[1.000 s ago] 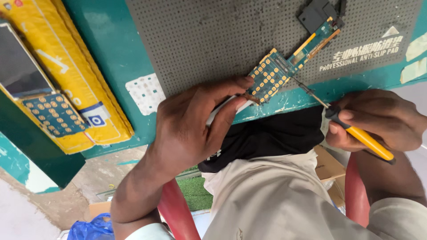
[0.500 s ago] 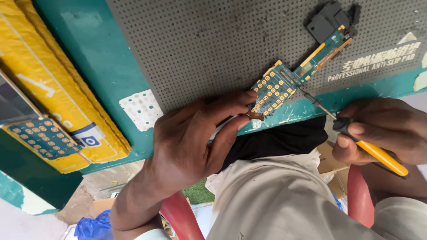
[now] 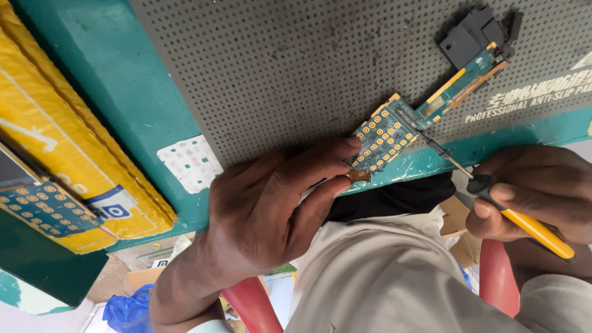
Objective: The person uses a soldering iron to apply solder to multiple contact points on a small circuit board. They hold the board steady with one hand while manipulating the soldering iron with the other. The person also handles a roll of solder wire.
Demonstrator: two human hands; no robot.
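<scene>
Since the earlier frame the view has shifted a little: the circuit board now sits slightly lower and more central, and the right hand has drawn a bit further right and down with its tool. The long, narrow phone circuit board, blue-green with rows of gold keypad contacts at its near end and a black component at its far end, lies slanted on a grey perforated anti-slip mat, its near end reaching the teal bench edge. The left hand steadies it, with the fingertips pressed on the board's near left corner and the thumb touching a small brown tab just below. The right hand is closed around a yellow-handled screwdriver, fingers pinching its black collar, and the thin metal shaft reaches up-left across the board. At the far left lie a yellow padded envelope and a second keypad board.
</scene>
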